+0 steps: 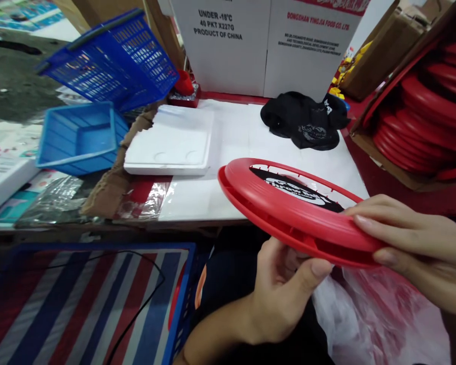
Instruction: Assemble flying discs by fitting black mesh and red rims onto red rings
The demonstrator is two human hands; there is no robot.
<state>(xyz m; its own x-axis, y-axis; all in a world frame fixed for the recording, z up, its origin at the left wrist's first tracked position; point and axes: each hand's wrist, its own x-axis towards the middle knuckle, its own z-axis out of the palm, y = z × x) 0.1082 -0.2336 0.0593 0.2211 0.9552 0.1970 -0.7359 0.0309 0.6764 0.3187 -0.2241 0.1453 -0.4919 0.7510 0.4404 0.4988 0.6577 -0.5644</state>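
A round red plastic disc (296, 208) with a black and white printed centre is held tilted above the front edge of the white-covered table. My left hand (285, 289) grips its lower rim from beneath, thumb along the edge and fingers partly hidden under it. At the disc's right end, my right hand (418, 243) pinches the rim between thumb and fingers. A narrow gap runs along the near side between the disc's upper and lower layers. Beneath my right hand hangs clear plastic wrapping (365, 309).
White foam lid (171, 139) and black cloth (306, 121) lie on the table (231, 132). Blue baskets (79, 134) stand left, a carton of red rings (425, 121) right, white cartons (228, 56) behind. A blue crate (99, 247) with striped lining is lower left.
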